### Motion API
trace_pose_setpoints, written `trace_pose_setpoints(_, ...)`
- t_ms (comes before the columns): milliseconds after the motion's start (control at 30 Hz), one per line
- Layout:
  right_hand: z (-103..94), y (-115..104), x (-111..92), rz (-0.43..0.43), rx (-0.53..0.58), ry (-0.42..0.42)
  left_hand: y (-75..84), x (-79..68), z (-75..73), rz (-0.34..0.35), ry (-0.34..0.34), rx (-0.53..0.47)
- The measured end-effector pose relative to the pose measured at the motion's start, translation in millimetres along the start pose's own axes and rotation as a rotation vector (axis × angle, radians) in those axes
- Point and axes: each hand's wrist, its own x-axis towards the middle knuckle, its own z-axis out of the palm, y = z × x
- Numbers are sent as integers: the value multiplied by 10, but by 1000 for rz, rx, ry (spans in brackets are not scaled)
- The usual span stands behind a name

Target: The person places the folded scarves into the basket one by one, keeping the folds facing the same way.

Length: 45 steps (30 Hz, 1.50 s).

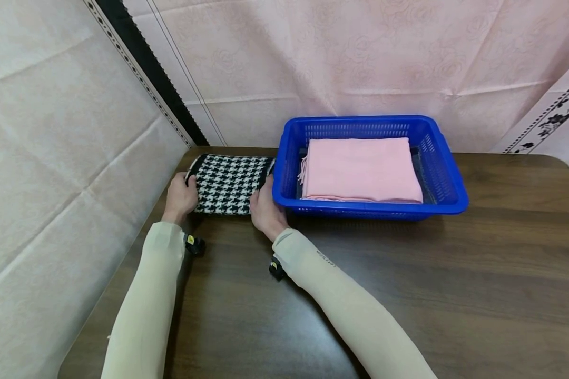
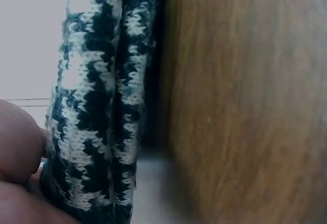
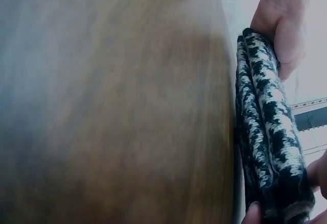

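A folded black-and-white houndstooth knit scarf (image 1: 229, 184) is at the far left of the table, beside the basket. My left hand (image 1: 180, 199) grips its left edge, thumb on top. At the opposite edge, my right hand (image 1: 267, 210) holds the scarf right beside the basket's left wall. From the left wrist, the scarf's folded layers (image 2: 87, 91) show close over the wood, with fingers (image 2: 18, 142) along them. The right wrist view catches the same layers (image 3: 271, 117) edge-on, with a right fingertip (image 3: 252, 214) under the near end and the left hand (image 3: 286, 30) at the far end.
A blue plastic basket (image 1: 360, 209) stands at the back of the brown wooden table (image 1: 502, 273). Inside it lies a folded pink fringed scarf (image 1: 360, 169) on top of dark blue fabric (image 1: 424, 176). Pale patterned cloth (image 1: 384, 63) hangs behind and to the left.
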Motion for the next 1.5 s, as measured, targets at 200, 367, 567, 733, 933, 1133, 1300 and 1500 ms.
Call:
trace_pose_setpoints(200, 7, 5, -39, -87, -251, 79, -1, -30, -32, 5, 26, 9)
trace_pose_setpoints(367, 6, -13, -54, -70, -236, 62, 0, -51, -64, 13, 23, 0)
trace_pose_setpoints(567, 10, -15, -66, -93, -262, 50, 18, -90, -112, 22, 18, -6)
trace_pose_setpoints(733, 20, -30, -81, -106, -274, 43, 8, -100, -146, 28, 30, -26)
trace_pose_setpoints(933, 35, -60, -101, -107, -276, 32, -4, -115, -187, 29, 49, -42)
trace_pose_setpoints(1133, 45, -88, -122, -115, -268, 25, 2, -144, -238, 21, 71, -61)
trace_pose_setpoints(1300, 43, -106, -141, -132, -250, 15, 33, -202, -281, 26, 81, -81)
trace_pose_setpoints(1500, 23, -118, -162, -147, -240, -13, 30, -252, -322, 39, 76, -79)
